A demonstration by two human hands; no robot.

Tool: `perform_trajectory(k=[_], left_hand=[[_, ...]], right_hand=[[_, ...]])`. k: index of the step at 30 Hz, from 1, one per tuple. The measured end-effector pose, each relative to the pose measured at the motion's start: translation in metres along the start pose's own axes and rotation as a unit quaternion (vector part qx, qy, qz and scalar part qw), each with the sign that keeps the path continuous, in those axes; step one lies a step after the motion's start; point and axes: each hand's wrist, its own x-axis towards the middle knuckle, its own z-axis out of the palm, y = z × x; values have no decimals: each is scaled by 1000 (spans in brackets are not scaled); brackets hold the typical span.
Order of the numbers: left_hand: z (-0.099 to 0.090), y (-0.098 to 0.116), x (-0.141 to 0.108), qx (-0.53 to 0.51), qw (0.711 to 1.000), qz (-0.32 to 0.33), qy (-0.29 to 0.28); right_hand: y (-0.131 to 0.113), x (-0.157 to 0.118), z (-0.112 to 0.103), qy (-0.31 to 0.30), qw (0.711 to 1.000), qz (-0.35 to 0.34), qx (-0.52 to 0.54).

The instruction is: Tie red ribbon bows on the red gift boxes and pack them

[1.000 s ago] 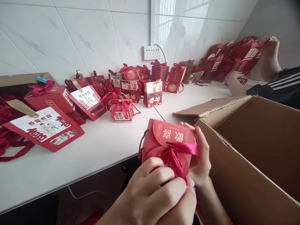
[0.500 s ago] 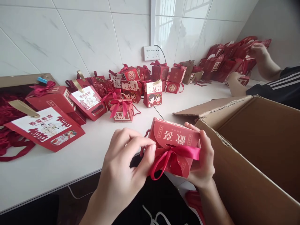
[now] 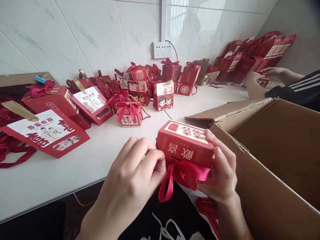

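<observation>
A red gift box (image 3: 150,133) would be hard to miss among the things here: the nearest one, a red candy box (image 3: 182,145) with gold lettering and a white-labelled face, is tilted in front of me. My right hand (image 3: 223,173) grips its right end, fingers wrapped around the side and back. A glossy red ribbon (image 3: 195,170) is tied in a bow on the box and hangs in a loop. My left hand (image 3: 130,173) is closed in a pinch against the left edge by the bow; what lies between its fingertips is hidden.
Several finished-looking red boxes stand along the white counter (image 3: 107,146), including a small ribboned box (image 3: 129,115) and a couple-print box (image 3: 163,96). An open cardboard carton (image 3: 270,173) stands at right. Beyond it, a co-worker's hands (image 3: 255,83) are beside more red boxes.
The candy box has been tilted so its white-labelled face shows. My left fingers have curled in tighter at its edge. The co-worker's raised hand has come down.
</observation>
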Motion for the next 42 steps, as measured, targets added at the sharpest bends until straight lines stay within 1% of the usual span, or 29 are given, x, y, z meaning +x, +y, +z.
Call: perform_trajectory(k=[2, 3, 4, 7, 8, 9, 11, 13, 16, 20, 23, 27, 31, 33, 35, 36, 37, 39, 40, 41, 42], left_hand=[[1, -4, -1, -15, 1000, 13, -11], [2, -6, -2, -24, 1000, 7, -4], [3, -9, -3, -33, 999, -12, 11], [8, -17, -6, -46, 991, -98, 84], [10, -19, -7, -44, 987, -111, 103], [11, -20, -7, -41, 986, -110, 116], [11, -21, -8, -36, 988, -81, 126], [10, -19, -8, -40, 990, -48, 127], [9, -13, -8, -55, 992, -22, 115], [9, -2, -6, -115, 988, -2, 100], [9, 4, -7, -140, 984, -15, 107], [6, 4, -10, -177, 975, -41, 125], [2, 5, -11, -159, 980, -71, 97], [3, 7, -10, -143, 984, -74, 80], [5, 9, -9, -153, 983, -75, 74], [7, 8, -8, -170, 978, -83, 84], [8, 6, -8, -190, 971, -100, 107], [10, 1, -8, -221, 945, -147, 190], [10, -2, -9, -233, 930, -164, 232], [10, -5, -9, -243, 919, -170, 261], [9, -7, -10, -252, 916, -169, 264]], right_hand=[[0, 0, 0, 3, 1000, -5, 4], [-1, 0, 0, 8, 1000, -4, 10], [-1, 0, 0, 14, 1000, 1, 17], [-2, 2, 0, 37, 998, 25, 40], [-2, 2, 1, 44, 998, 28, 43], [-2, 2, 1, 53, 997, 23, 43], [-2, 2, 1, 63, 997, 18, 38], [-2, 2, 2, 70, 997, 21, 37], [-1, 1, 4, 76, 996, 24, 47], [0, 0, 7, 77, 996, 22, 46], [0, -1, 8, 77, 995, 22, 55], [0, -2, 8, 79, 995, 27, 57], [-1, -2, 7, 73, 995, 43, 49], [-1, -3, 7, 70, 996, 36, 45], [0, -2, 7, 61, 997, 22, 44], [0, -2, 6, 55, 997, 19, 42], [0, -2, 6, 50, 998, 20, 41], [0, -2, 6, 47, 998, 32, 41], [1, -2, 6, 51, 997, 36, 43], [1, -2, 6, 57, 997, 40, 45], [1, -2, 7, 63, 996, 41, 46]])
